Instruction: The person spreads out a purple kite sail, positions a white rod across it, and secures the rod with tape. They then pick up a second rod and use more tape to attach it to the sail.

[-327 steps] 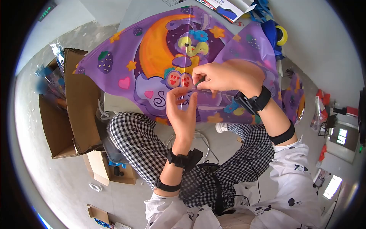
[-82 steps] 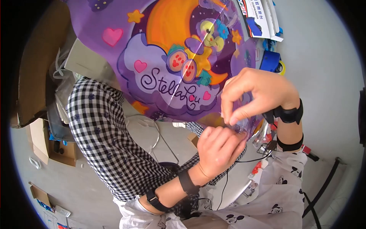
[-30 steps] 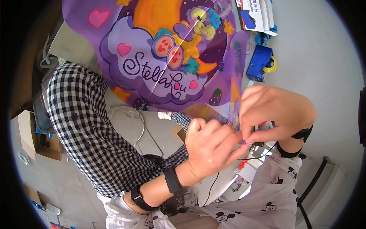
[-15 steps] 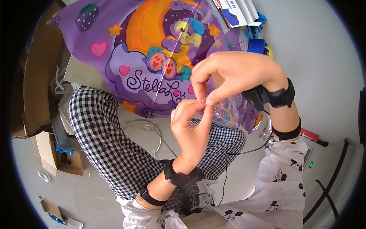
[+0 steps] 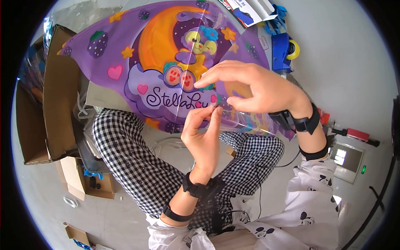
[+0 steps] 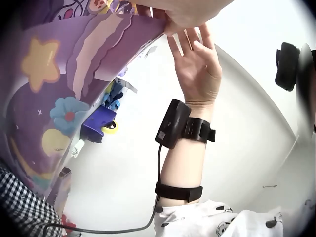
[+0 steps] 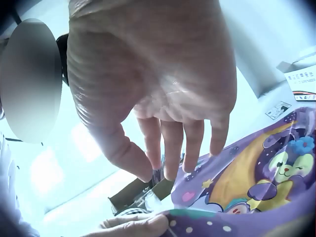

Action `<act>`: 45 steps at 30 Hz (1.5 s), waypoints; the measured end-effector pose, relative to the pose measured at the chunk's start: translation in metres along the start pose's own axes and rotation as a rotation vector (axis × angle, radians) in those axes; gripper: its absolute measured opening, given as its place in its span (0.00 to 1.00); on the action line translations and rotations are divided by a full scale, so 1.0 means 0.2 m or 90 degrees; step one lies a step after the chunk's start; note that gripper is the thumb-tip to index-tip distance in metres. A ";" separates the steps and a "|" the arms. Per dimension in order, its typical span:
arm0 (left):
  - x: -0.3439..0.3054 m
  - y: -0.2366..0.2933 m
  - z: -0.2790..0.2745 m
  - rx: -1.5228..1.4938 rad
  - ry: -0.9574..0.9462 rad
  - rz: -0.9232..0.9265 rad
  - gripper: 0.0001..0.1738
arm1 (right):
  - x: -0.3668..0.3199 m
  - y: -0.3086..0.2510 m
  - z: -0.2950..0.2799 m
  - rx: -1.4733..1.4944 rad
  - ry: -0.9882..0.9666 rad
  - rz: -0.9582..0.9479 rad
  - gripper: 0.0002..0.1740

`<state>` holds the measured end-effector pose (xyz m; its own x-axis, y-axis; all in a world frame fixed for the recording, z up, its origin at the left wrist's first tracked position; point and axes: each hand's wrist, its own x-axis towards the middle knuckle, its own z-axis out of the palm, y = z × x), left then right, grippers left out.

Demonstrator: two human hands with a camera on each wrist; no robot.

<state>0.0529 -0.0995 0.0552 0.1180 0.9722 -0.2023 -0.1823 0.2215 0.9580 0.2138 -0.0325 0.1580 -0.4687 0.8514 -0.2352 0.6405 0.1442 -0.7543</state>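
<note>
A purple plastic sheet (image 5: 93, 66), printed with a cartoon rabbit, an orange moon and the name StellaLou, spreads across the table over my lap. Its right part is folded over, with a clear, glossy edge. My left hand (image 5: 203, 139) pinches this near edge between thumb and index finger; the right wrist view shows the left hand (image 7: 131, 228) at the sheet's border. My right hand (image 5: 260, 89) hovers just above and right of that pinch, fingers spread and thumb apart. In the left wrist view the right palm (image 6: 197, 74) shows nothing in it.
A blue tape dispenser (image 5: 282, 54) with yellow tape stands right of the sheet, beside a white printed box (image 5: 252, 10). A large cardboard box (image 5: 62, 96) stands left. On the floor is a smaller open carton (image 5: 100, 187). A black cable (image 5: 259, 187) hangs by my legs.
The right hand's fingertips, together at the left hand's pinch half a second ago, have parted and lifted away. Earlier both hands worked lower right along the sheet's edge. The left hand still pinches.
</note>
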 end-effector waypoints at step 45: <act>0.13 -0.03 -0.05 -0.033 -0.124 -0.267 0.14 | -0.35 0.23 0.51 -0.360 0.365 -0.027 0.10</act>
<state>0.0483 -0.0752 0.0422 0.3728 0.7663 -0.5233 -0.1276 0.6009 0.7890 0.2140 -0.1369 0.0763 -0.2131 0.9434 0.2541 0.9121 0.2853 -0.2944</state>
